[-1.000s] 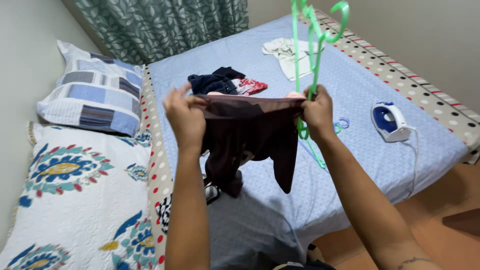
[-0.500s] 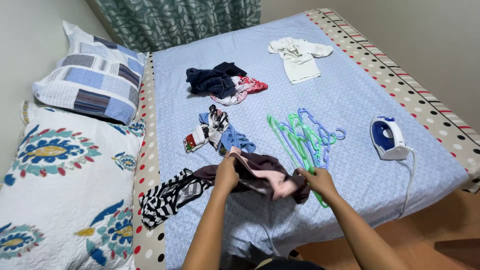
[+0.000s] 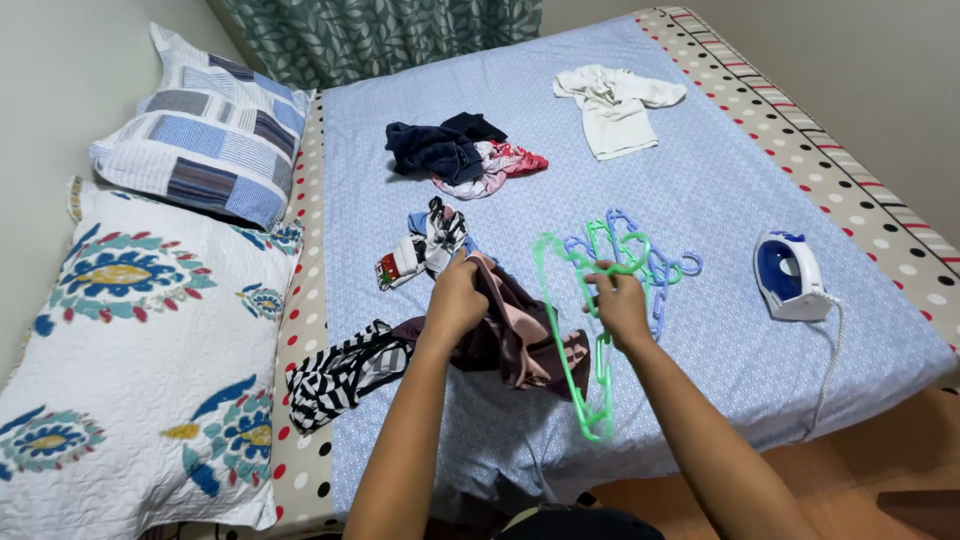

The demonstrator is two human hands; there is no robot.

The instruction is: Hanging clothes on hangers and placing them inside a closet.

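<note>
Left hand point(image 3: 458, 298), centre of frame, is closed on the top of a dark maroon garment point(image 3: 520, 335) with a pink lining; fingers curled into the cloth, which lies bunched on the bed point(image 3: 700, 200) just below and right of the hand. Right hand point(image 3: 618, 300), right of centre, is closed around green hangers point(image 3: 575, 350), gripping them near their hooks. The green hangers slant down to the lower centre of the frame, crossing the right edge of the maroon garment. Blue hangers point(image 3: 655, 270) lie flat on the sheet just behind the right hand, touching the green ones.

Surroundings:
- Black-and-white striped garment point(image 3: 340, 370), lower left of centre, at the bed edge, touching the maroon garment.
- Small patterned clothes pile point(image 3: 425, 250), just above the left hand.
- Dark navy garment point(image 3: 435, 150) with a red-and-white piece point(image 3: 500, 165) beside it, upper centre.
- White shirt point(image 3: 615, 105) spread flat, upper right of centre, well apart from the hands.
- Blue-and-white iron point(image 3: 788, 275), right side of the bed, its white cord point(image 3: 830, 360) running down over the bed edge.
- Patchwork pillow point(image 3: 200, 135), upper left; floral quilted pillow point(image 3: 130, 350), lower left.
- Green patterned curtain point(image 3: 380, 35), top of frame.
</note>
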